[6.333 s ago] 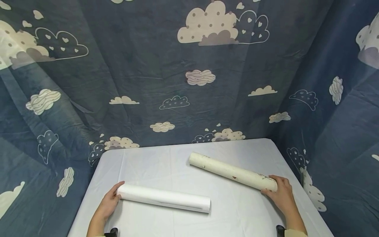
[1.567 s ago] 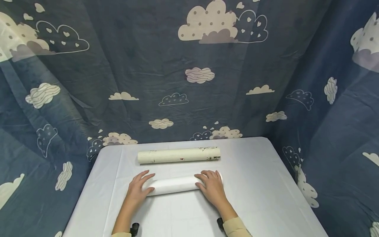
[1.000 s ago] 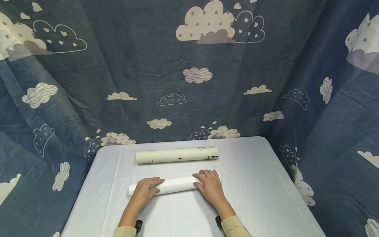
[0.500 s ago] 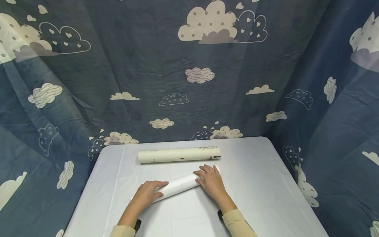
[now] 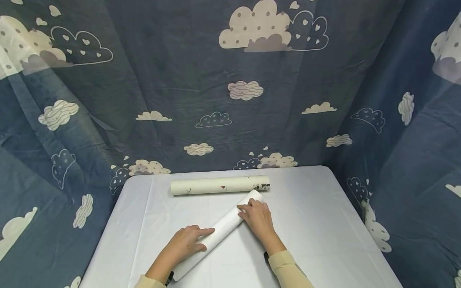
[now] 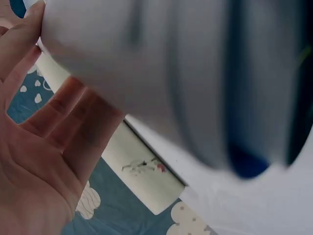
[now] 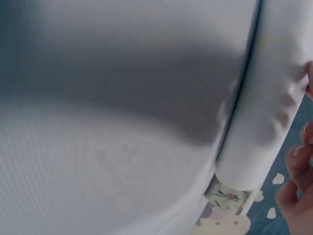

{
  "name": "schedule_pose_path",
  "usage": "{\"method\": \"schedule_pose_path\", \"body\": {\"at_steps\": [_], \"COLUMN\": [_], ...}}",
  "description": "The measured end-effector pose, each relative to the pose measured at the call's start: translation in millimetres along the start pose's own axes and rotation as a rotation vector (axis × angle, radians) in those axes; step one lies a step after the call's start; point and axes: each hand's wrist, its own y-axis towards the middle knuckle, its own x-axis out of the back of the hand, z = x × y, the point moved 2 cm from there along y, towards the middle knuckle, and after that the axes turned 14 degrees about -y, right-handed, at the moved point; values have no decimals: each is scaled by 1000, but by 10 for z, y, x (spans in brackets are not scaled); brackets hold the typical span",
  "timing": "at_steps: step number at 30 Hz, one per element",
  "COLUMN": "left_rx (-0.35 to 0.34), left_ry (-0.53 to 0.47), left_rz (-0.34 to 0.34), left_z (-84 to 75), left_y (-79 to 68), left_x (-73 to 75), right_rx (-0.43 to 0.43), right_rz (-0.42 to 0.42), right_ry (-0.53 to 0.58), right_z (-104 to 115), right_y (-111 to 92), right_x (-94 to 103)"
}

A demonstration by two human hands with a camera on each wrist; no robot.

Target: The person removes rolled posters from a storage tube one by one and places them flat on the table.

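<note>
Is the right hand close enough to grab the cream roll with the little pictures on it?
Probably yes: the cream roll lies just past the right hand. But that hand has fingers on the white roll, whose far end is partly in the way.

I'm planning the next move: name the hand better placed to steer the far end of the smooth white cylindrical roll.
Probably the right hand: it grips the white roll near that end, close to the cream cylindrical roll with printed markings. The left hand grips farther down, toward the near end.
</note>
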Motion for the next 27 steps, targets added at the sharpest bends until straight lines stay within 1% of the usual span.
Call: {"method": "schedule_pose_path", "body": {"at_steps": [4,7,12,18,22,27], "left_rx": [4,15,29,44,41,44], "left_ry": [-16,-38,-69,-88,-89,-95], "left_rz": [4,0,-26,-33,-44,-49], "left_z": [-32,-62,-100,-148,-191,-228], "left_y": [-9,-27,-55,-52,-49,-54], "left_x": [-33,-64,-133,-217,-250,-301], "right_rx": [-72,-107,-117,-160,-159,-157], "right_rz": [87,116,104,122,120,161], "right_ry": [125,198,245,295,313,345], "right_z": [16,20,36,43,54,94], "right_y": [-16,-23,0,25,39,62], "right_x": [-32,-57,-78,-79,-76,-82]}}
